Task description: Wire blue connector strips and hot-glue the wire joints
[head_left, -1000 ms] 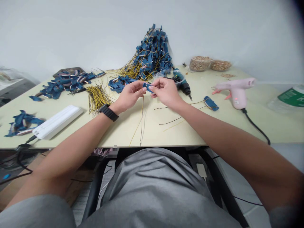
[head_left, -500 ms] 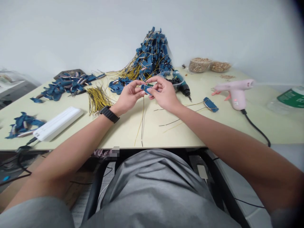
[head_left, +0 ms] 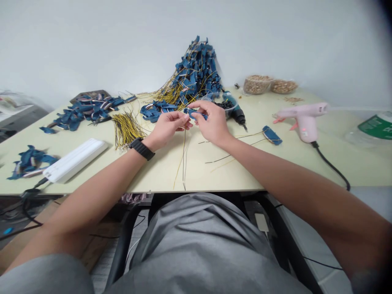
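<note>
Closest was the person's grey clothing (head_left: 196, 245), and past it the front edge of the pale surface (head_left: 159, 175). Yellow and black wires (head_left: 183, 159) ran down to that edge from the hands. To the left lay a white power strip (head_left: 75, 160), with a small pile of blue scraps (head_left: 30, 161) beside it.

The left hand (head_left: 167, 128), a black band (head_left: 142, 148) on its wrist, had its grip pressed together, thumb against forefinger, pinching the wires near their upper end. The right hand's (head_left: 214, 120) grip pinched a blue piece (head_left: 190, 111) between thumb and fingers; the piece was held up over the middle of the surface, one end just beside the left fingertips.

A second blue piece (head_left: 272, 135) lay right of the right forearm, its wires passing beneath. Farther right were a pink glue gun (head_left: 308, 118) and a clear container with a green label (head_left: 378, 126). Left of the left hand was a bundle of yellow-and-black wires (head_left: 126, 130).

Beyond the hands stood a power tool (head_left: 239, 114) near a clear bowl (head_left: 225, 98), a long blue pile (head_left: 81, 112) at left, two tubs of brown bits (head_left: 257, 84), and a tall blue heap (head_left: 199, 69) against the wall (head_left: 122, 45).
</note>
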